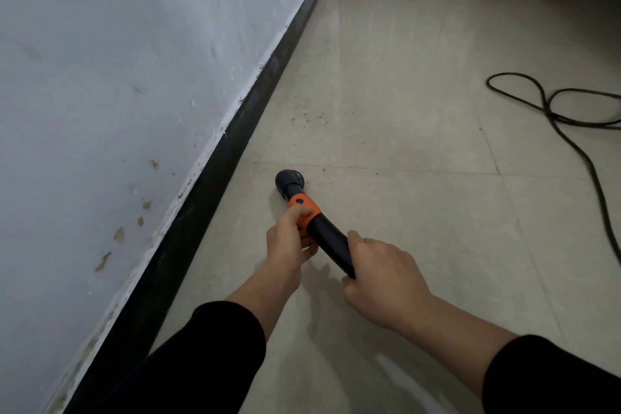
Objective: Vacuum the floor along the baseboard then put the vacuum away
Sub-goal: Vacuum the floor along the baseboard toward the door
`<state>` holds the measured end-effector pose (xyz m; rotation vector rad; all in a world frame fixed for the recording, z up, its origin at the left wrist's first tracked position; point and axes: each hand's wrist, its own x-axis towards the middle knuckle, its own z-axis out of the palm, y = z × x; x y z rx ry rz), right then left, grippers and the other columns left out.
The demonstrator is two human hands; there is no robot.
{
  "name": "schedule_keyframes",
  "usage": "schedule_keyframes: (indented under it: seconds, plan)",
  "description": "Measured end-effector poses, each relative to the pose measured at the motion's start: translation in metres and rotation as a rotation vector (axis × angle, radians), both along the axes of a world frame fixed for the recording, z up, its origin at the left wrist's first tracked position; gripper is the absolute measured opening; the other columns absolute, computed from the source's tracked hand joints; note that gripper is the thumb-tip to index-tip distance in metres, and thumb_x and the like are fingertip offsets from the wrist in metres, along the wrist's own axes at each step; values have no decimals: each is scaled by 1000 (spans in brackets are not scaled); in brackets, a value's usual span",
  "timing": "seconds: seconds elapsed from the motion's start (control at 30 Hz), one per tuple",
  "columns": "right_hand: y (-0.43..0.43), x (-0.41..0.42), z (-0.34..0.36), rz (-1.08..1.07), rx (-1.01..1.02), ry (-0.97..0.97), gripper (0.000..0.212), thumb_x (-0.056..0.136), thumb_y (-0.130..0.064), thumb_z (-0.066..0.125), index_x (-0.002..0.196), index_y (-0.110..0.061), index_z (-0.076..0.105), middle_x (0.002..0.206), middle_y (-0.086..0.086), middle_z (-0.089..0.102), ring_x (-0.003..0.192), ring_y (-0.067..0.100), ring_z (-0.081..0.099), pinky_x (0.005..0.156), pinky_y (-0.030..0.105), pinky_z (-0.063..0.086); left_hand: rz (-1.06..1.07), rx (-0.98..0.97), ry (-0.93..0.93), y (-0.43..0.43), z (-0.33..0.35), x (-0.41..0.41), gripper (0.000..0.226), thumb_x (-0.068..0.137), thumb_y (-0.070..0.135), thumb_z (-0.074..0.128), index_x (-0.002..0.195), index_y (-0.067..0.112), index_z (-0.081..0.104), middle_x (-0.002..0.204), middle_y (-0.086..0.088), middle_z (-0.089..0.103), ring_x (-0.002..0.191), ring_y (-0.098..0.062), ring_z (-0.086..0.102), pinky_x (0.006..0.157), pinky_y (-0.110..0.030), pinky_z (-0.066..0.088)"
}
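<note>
gripping vacuum wand (331, 242), tiled floor (420, 205), black baseboard (215, 171)

Baseboard (221, 161) left of the vacuum wand (331, 242), cable (552, 116) far right (on floor (403, 94))

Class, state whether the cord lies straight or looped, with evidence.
Looped: the cord curls into two loops on the floor, then trails right.

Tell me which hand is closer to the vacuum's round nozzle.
Left. The left hand grips the orange collar just behind the nozzle; the right hand holds the tube farther back.
</note>
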<state>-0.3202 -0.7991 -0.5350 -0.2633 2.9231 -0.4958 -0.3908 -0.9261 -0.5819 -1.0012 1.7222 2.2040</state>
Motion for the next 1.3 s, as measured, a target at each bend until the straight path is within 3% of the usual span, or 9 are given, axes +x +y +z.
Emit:
schedule_keyframes:
  seconds: [0.17, 0.3, 0.47, 0.63, 0.97, 1.07, 1.3]
  plan:
    - [12, 6, 2, -33, 11, -10, 24, 86, -20, 53, 95, -19, 31, 85, -2, 45, 71, 21, 46, 58, 29, 32, -83, 13, -21, 12, 3, 5, 26, 79, 25, 65, 97, 6, 64, 101, -14, 64, 84, -25, 61, 62, -32, 52]
    - [23, 10, 4, -65, 7, -18, 22, 85, -19, 53, 96, -19, 34, 85, -2, 47, 70, 20, 48, 61, 29, 36, -188, 59, -37, 19, 10, 7, 38, 82, 26, 63, 113, 3, 61, 105, -14, 63, 84, -24, 62, 61, -30, 50]
    - [33, 13, 6, -90, 24, -29, 23, 84, -19, 54, 103, -18, 42, 85, -2, 49, 72, 19, 50, 62, 29, 38, -239, 77, -38, 29, 12, 9, 41, 84, 27, 62, 117, 4, 60, 106, -13, 62, 83, -23, 61, 60, -30, 51]
    - [44, 17, 7, -117, 29, -41, 26, 85, -19, 55, 110, -17, 45, 87, -2, 50, 73, 18, 52, 63, 28, 41, -268, 92, -35, 44, 13, 10, 42, 84, 28, 63, 118, 4, 59, 106, -12, 62, 83, -22, 62, 59, -30, 50]
    - [72, 33, 13, -163, 65, -62, 22, 86, -20, 55, 98, -19, 37, 85, -2, 48, 71, 19, 50, 58, 27, 37, -343, 117, -25, 76, 15, 21, 29, 86, 28, 62, 109, 10, 60, 113, -13, 63, 90, -23, 62, 62, -30, 52]
    - [80, 39, 14, -184, 70, -73, 24, 87, -21, 56, 107, -17, 43, 88, -2, 51, 74, 18, 54, 63, 27, 44, -359, 124, -22, 87, 16, 25, 36, 86, 29, 62, 115, 8, 59, 111, -13, 63, 86, -23, 62, 61, -30, 51]
    - [96, 49, 16, -226, 69, -86, 31, 87, -23, 58, 115, -17, 45, 91, -1, 51, 77, 17, 57, 68, 28, 48, -373, 132, -17, 108, 17, 33, 21, 86, 28, 64, 98, 11, 60, 102, -12, 63, 89, -25, 62, 67, -32, 52]
